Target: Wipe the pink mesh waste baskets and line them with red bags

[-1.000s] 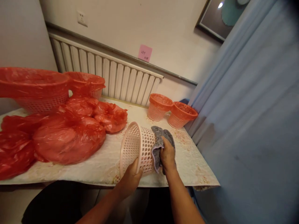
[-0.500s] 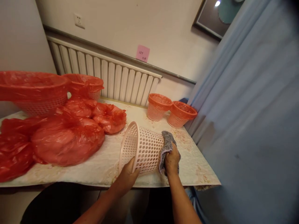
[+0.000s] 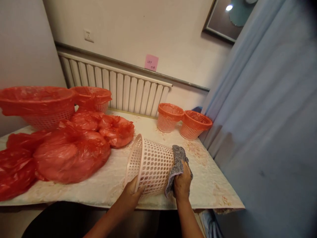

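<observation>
A pale pink perforated basket (image 3: 157, 165) lies on its side above the table's front part, its open mouth facing left. My left hand (image 3: 131, 195) grips the lower rim, with the thumb inside the mouth. At the basket's base, my right hand (image 3: 182, 181) clutches a grey cloth (image 3: 178, 157) with a light purple edge and presses it against the bottom. The fingertips of the right hand are partly hidden by the cloth.
Red-lined baskets stand at the back left (image 3: 47, 105) and back right (image 3: 170, 115). Several filled red bags (image 3: 71, 155) cover the left of the table (image 3: 210, 175). A radiator (image 3: 123, 86) is behind; a blue curtain (image 3: 267, 115) hangs right.
The camera view has shifted, so the scene sits slightly lower. The basket has turned a little, and my right hand with the cloth has moved slightly around its base.
</observation>
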Available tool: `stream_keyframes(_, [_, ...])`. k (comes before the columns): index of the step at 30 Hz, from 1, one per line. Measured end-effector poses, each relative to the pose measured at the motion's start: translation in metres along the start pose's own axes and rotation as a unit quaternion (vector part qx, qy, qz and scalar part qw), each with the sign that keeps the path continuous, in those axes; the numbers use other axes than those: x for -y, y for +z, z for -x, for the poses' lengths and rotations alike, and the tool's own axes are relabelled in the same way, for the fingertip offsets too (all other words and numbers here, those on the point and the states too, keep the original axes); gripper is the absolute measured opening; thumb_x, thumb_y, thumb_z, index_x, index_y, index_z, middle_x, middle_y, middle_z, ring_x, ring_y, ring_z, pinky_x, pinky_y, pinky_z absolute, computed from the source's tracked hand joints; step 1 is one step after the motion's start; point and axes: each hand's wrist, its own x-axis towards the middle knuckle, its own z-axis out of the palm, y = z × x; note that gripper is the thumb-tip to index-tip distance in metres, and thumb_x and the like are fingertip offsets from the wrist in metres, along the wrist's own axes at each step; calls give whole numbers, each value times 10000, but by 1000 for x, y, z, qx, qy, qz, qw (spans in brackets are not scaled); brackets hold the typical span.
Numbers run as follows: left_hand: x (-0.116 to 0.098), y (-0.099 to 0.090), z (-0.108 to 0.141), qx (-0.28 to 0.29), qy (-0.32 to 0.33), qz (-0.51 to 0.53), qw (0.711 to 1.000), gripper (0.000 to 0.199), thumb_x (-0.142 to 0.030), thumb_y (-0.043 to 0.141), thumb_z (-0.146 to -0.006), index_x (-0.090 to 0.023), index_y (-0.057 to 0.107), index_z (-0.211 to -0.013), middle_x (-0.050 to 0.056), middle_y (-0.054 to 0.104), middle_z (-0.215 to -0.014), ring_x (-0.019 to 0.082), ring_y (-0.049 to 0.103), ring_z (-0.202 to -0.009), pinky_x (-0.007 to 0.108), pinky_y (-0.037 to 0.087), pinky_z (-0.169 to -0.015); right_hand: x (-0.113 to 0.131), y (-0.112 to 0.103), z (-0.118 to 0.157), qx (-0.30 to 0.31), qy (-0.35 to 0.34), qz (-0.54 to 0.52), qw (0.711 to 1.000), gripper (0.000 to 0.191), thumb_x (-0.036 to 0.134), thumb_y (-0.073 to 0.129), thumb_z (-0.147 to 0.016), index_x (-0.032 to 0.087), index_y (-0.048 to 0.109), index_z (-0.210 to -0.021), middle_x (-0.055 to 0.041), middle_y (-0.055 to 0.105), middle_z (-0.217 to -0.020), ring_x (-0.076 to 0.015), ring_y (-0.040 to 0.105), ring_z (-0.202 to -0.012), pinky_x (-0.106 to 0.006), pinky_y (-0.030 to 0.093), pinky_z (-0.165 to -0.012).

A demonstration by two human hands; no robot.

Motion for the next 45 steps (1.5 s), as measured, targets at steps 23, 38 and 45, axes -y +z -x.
stream_keyframes(23, [8,0,10,9,-10,-8,1000,399,-389,514,-903,-183,619,-1228,89,670,-1237,283,610,-1135,440,433,-1055,-5,-5,17,2,-11,12,1000,390,312,402,-950,158,549,-1276,-149,600,-1252,-285,489,-1229,-538,386,-1035])
stream_keyframes(38, [20,-5,5,8,-4,7,1000,442,-350,524,-876,-141,592,-1259,106,663,-1242,271,598,-1157,396,436,-1046,-9,-1,16,5,-9,10,1000,382,308,363,-946,181,573,-1238,-133,615,-1241,-257,523,-1203,-510,397,-1027])
stream_keyframes(45, [17,-16,-2,26,32,-19,999,402,-318,503,-885,-141,608,-1230,106,679,-1215,271,619,-1123,385,450,-1019,-3,3,13,5,7,12,1000,398,302,365,-924,155,598,-1212,-141,623,-1229,-252,532,-1189,-485,402,-1031])
